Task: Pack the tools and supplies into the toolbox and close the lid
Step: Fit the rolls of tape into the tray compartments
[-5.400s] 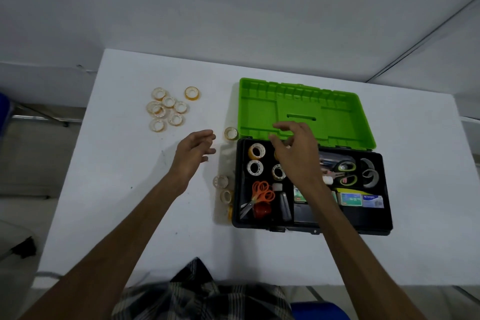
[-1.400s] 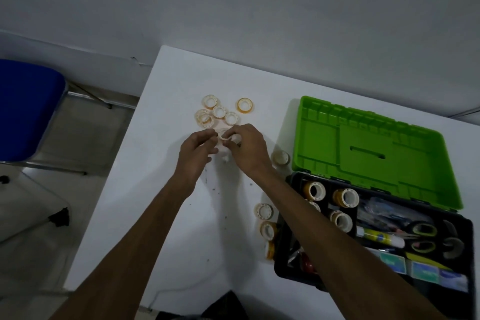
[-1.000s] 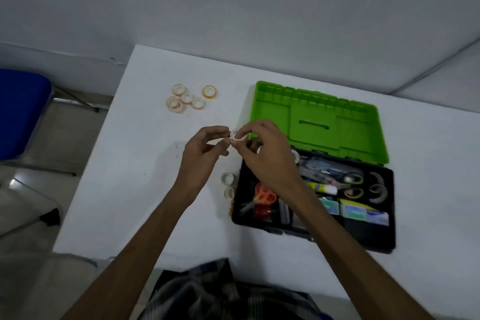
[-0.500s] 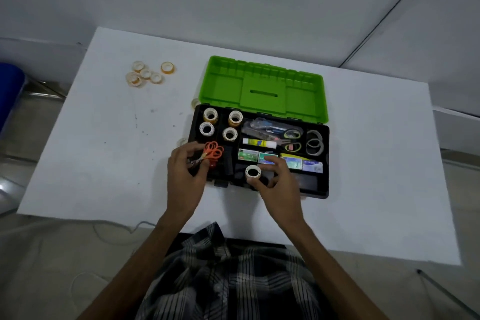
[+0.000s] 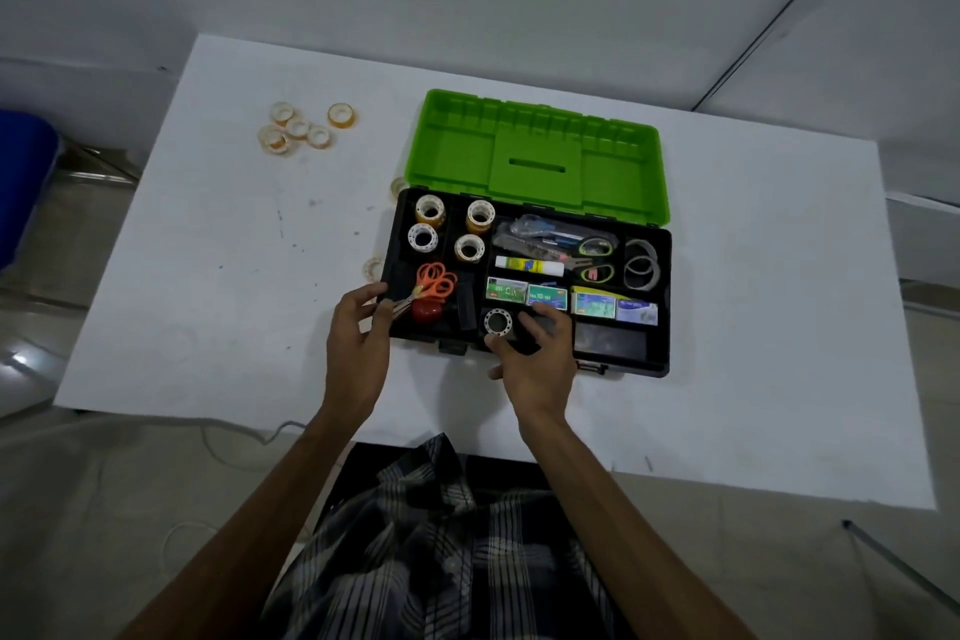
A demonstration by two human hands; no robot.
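Observation:
The black toolbox (image 5: 660, 307) sits on the white table with its green lid (image 5: 535, 156) folded back. Its rear-left compartments hold several tape rolls (image 5: 452, 231). Orange scissors (image 5: 434, 283) lie front left, above a red object (image 5: 427, 311). A glue stick (image 5: 527, 265), staple boxes (image 5: 545, 295) and green-handled scissors (image 5: 592, 257) fill the middle. My right hand (image 5: 535, 359) hovers with spread fingers over the front compartment, just beside a white tape roll (image 5: 498, 321) lying there. My left hand (image 5: 358, 338) is at the box's front-left corner and pinches the orange scissors' blade tips.
Several loose tape rolls (image 5: 301, 130) lie in a cluster at the table's far left. One roll (image 5: 399, 185) sits beside the lid's left edge, another (image 5: 373, 268) against the box's left wall. A blue chair (image 5: 21, 182) stands to the left.
Both hands carried tape rolls from the far-left cluster to the box. The right hand has let go of its roll in the front compartment and its fingers have spread.

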